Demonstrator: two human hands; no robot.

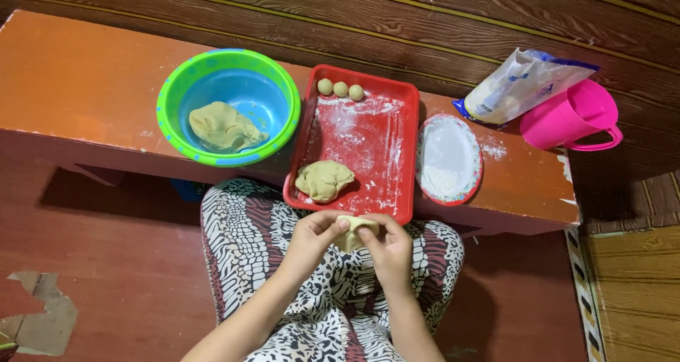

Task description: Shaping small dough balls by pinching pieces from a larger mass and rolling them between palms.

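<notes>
My left hand (pixel 313 239) and my right hand (pixel 386 247) together pinch a small piece of tan dough (pixel 352 233) just above my lap, in front of a red tray (pixel 404 156). On the floured tray lie a lump of dough (pixel 324 180) at its near end and three small dough balls (pixel 340 88) in a row at its far end. A larger mass of dough (pixel 223 127) sits in a green bowl (pixel 170 93) with a blue inside, left of the tray.
All of this rests on a low orange-brown bench (pixel 78 78). Right of the tray is a plate of white flour (pixel 448 158), then a flour bag (pixel 520 86) leaning on a pink jug (pixel 572 115). My patterned skirt (pixel 241 227) covers my knees.
</notes>
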